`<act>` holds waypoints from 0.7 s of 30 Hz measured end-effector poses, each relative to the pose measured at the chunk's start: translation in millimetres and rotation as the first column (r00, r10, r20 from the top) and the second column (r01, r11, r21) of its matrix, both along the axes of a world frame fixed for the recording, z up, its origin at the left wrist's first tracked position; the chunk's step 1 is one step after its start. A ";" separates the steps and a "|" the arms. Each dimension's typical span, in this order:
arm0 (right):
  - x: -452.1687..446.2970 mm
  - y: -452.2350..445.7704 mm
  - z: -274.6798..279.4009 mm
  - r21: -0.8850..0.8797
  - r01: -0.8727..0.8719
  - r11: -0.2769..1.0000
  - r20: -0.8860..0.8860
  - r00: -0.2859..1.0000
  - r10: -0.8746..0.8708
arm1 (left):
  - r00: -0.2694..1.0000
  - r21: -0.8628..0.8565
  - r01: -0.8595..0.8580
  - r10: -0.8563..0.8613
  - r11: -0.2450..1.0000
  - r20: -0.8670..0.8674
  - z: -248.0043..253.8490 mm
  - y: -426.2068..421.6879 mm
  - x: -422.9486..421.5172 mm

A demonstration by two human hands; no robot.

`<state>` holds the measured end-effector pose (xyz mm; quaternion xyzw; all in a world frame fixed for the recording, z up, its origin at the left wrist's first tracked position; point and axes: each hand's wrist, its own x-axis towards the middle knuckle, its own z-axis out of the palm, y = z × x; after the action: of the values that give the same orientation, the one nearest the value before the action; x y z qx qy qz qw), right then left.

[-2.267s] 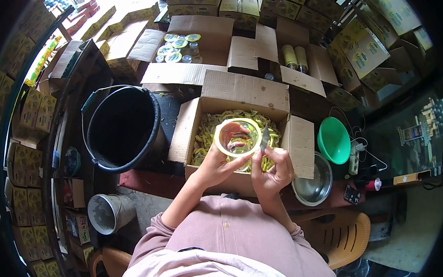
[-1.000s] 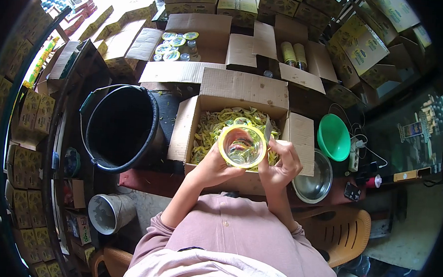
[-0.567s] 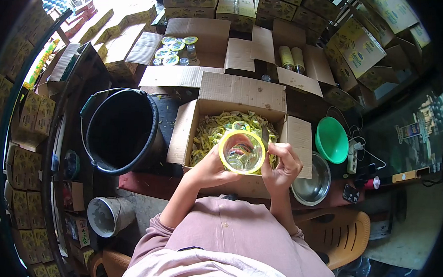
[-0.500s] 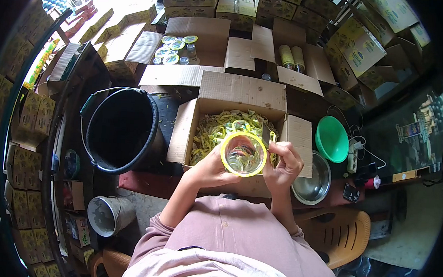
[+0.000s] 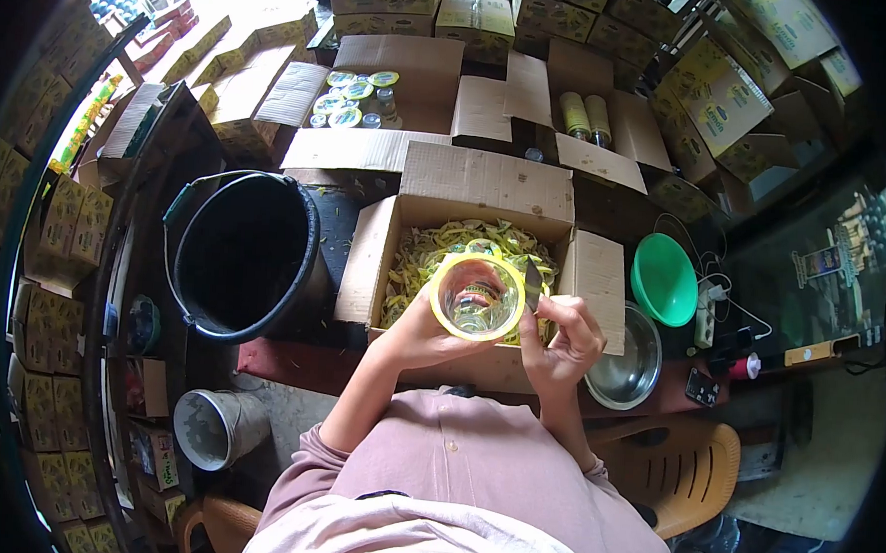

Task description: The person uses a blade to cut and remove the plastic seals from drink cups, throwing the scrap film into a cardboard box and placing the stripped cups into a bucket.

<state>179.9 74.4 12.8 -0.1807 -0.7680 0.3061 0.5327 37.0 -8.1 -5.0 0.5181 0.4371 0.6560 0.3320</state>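
My left hand (image 5: 422, 337) is wrapped round a clear plastic cup (image 5: 478, 306) with a yellow rim, its round mouth tilted up toward me. Beside the rim's right edge, my right hand (image 5: 563, 341) pinches a small dark blade (image 5: 533, 283) that points upward. Both hands are above the near side of an open cardboard box (image 5: 488, 179). Yellow-green strips (image 5: 419, 260) fill that box, and a yellow ring-like piece (image 5: 483, 248) shows just beyond the cup. Whether the blade touches the rim, I cannot tell.
A black bucket (image 5: 310, 240) stands left of the box. On the right are a green bowl (image 5: 665, 278) and a metal bowl (image 5: 626, 371). Farther back, one carton (image 5: 399, 59) holds several yellow-lidded cups; another holds two cylinders (image 5: 575, 115). A plastic chair (image 5: 698, 470) is at lower right.
The cup has shifted slightly left and down in my left hand. My right hand has moved a little down, and the blade now stands apart from the fingers more visibly.
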 end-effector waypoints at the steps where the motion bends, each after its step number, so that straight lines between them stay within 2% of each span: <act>1: -0.1 -0.7 0.8 0.005 0.007 1.000 0.003 1.000 -0.007 | 1.000 0.003 -0.001 0.001 1.000 0.000 -0.1 0.0 -0.1; 7: -3.3 -4.4 4.3 0.054 0.072 0.996 0.012 0.997 -0.073 | 0.999 -0.023 0.016 -0.017 1.000 -0.044 -3.8 0.4 -1.0; 10: -4.1 -3.3 4.4 0.062 0.080 0.995 0.022 0.996 -0.082 | 0.990 0.001 -0.008 0.008 1.000 -0.138 -4.5 -0.3 -2.8; 19: -7.4 1.5 6.6 0.120 0.079 0.990 0.044 0.995 -0.085 | 0.997 -0.052 0.063 -0.065 0.997 -0.040 -0.3 -0.7 -4.6; 21: -8.4 3.3 7.7 0.124 0.070 0.990 0.044 0.996 -0.076 | 0.995 -0.042 0.078 -0.080 0.996 -0.067 -1.1 -1.4 -4.8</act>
<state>171.5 77.8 20.4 -0.1829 -0.7908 0.2345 0.5349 32.2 -9.5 -6.1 0.5504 0.4401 0.6155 0.3527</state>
